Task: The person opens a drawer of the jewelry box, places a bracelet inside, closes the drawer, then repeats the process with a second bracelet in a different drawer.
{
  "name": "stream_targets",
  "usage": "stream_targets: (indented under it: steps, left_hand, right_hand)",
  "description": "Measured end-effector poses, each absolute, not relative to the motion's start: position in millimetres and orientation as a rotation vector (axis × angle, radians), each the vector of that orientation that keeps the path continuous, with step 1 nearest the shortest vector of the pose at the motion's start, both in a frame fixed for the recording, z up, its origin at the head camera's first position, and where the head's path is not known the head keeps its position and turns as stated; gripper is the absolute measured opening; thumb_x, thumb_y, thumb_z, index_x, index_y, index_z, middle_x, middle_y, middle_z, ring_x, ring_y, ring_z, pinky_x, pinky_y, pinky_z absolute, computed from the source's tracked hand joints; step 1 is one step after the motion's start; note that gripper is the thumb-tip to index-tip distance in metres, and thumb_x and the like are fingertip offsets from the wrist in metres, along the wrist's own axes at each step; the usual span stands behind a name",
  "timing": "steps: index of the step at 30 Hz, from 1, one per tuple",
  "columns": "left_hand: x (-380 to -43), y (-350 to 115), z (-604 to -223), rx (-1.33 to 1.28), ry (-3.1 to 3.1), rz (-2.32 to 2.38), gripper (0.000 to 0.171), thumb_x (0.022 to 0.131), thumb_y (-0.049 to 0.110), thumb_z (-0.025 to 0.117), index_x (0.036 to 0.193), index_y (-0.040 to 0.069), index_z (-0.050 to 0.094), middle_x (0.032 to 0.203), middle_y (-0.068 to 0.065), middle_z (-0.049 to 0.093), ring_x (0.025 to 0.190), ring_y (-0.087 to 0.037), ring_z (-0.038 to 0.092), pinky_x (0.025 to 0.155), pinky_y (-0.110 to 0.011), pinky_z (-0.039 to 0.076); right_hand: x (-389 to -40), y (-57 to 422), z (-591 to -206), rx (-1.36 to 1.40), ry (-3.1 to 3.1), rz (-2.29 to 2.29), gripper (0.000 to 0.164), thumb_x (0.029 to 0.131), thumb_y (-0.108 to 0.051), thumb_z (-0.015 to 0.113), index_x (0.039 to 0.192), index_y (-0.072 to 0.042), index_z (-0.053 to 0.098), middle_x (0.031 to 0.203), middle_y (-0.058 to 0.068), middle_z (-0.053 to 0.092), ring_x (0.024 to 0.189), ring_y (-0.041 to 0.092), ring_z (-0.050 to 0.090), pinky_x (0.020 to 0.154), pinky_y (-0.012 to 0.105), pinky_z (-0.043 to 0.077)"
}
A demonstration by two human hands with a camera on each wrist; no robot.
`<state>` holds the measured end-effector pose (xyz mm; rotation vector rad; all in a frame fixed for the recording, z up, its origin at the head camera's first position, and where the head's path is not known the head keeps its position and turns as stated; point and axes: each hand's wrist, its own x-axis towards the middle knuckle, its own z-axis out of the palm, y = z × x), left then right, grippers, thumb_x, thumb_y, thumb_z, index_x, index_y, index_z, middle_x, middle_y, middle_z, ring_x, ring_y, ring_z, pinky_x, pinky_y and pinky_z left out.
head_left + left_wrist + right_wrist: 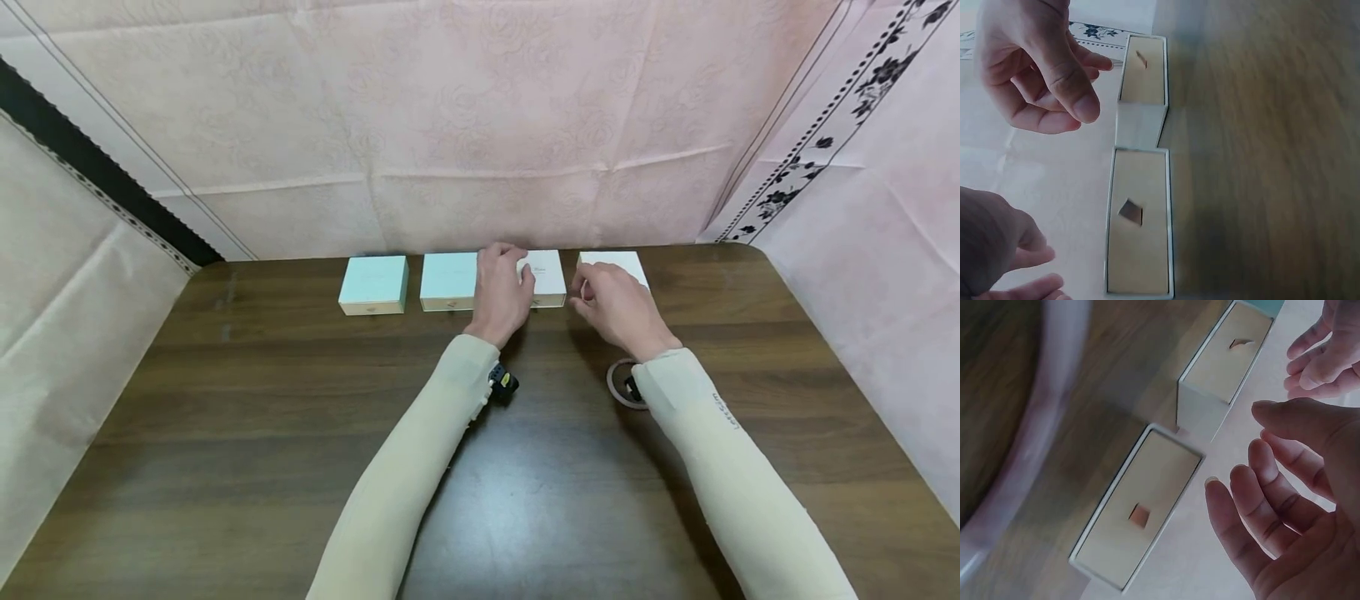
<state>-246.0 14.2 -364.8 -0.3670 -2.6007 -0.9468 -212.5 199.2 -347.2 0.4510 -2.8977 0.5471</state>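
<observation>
My left hand [497, 292] hovers over the gap between a teal-lidded drawer box [447, 277] and a white-lidded drawer box [549, 277], hiding part of each. Farther right, my right hand [621, 310] is in front of another white-lidded box [613, 257]. In the right wrist view its fingers [1279, 506] are bent loosely, apart from the boxes, with nothing between them. The left wrist view shows both hands above the box fronts, and neither holds anything. Each cream drawer front [1138, 250] carries a small brown tab [1130, 212].
Another teal-lidded box [373, 285] stands at the left end of the row. The boxes line the far edge of the brown wooden table [300, 467], close to a pale patterned cloth [480, 108]. A pale ring [617, 393] shows below the right wrist.
</observation>
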Motion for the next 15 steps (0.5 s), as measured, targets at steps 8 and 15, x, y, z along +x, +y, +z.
stream_targets:
  steps: [8,15]
  left_hand:
    - [-249,32,-361,-0.448,-2.663,-1.098,0.029,0.103,0.016,0.058,0.126,0.005,0.071,0.131,-0.010,0.064,0.127,-0.025,0.055,0.110,-0.035,0.045]
    - [-252,52,-361,-0.484,-2.690,-1.309,0.031,0.104,0.015,0.057,0.132,0.005,0.067,0.134,-0.011,0.062,0.114,-0.020,0.067,0.094,-0.026,0.055]
  right_hand:
    - [-206,218,-349,0.370,-2.902,0.579,0.011,0.092,-0.012,0.069,0.102,-0.008,0.068,0.099,0.011,0.069,0.097,0.030,0.065,0.080,0.051,0.052]
    - [-206,240,-349,0.343,-2.917,0.552,0.012,0.090,-0.009,0.071,0.101,-0.006,0.068,0.101,0.013,0.069,0.101,0.032,0.063,0.084,0.053,0.051]
